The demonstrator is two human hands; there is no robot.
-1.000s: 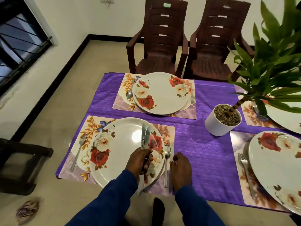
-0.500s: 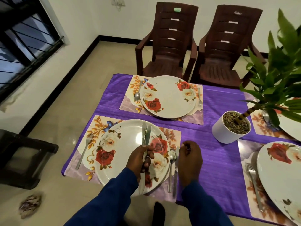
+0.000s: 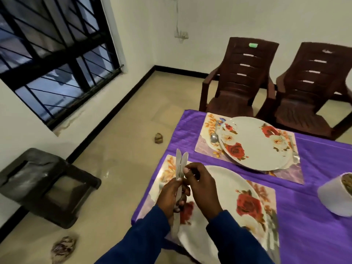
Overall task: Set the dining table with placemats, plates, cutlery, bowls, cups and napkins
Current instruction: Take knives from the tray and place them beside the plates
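My left hand [image 3: 170,195] grips two silver table knives [image 3: 180,164] by their handles, blades pointing up above the near placemat's left edge. My right hand [image 3: 202,185] pinches the knives near the base of the blades. Below the hands lies the near flowered plate [image 3: 234,197] on its floral placemat [image 3: 167,168]. The far plate [image 3: 255,141] sits on a second placemat [image 3: 205,149], with a spoon [image 3: 214,137] at its left and a fork [image 3: 295,157] at its right. Both settings lie on the purple tablecloth [image 3: 314,187].
A white plant pot [image 3: 333,197] stands at the right edge. Two brown plastic chairs [image 3: 240,77] stand behind the table. A dark stool [image 3: 43,185] sits on the floor at left, with a crumpled wrapper [image 3: 63,248] and a small object [image 3: 158,138] nearby.
The view has swung left. My right hand left the cutlery beside the plate and came over to the knives. My left hand has lifted the knives up and leftwards.
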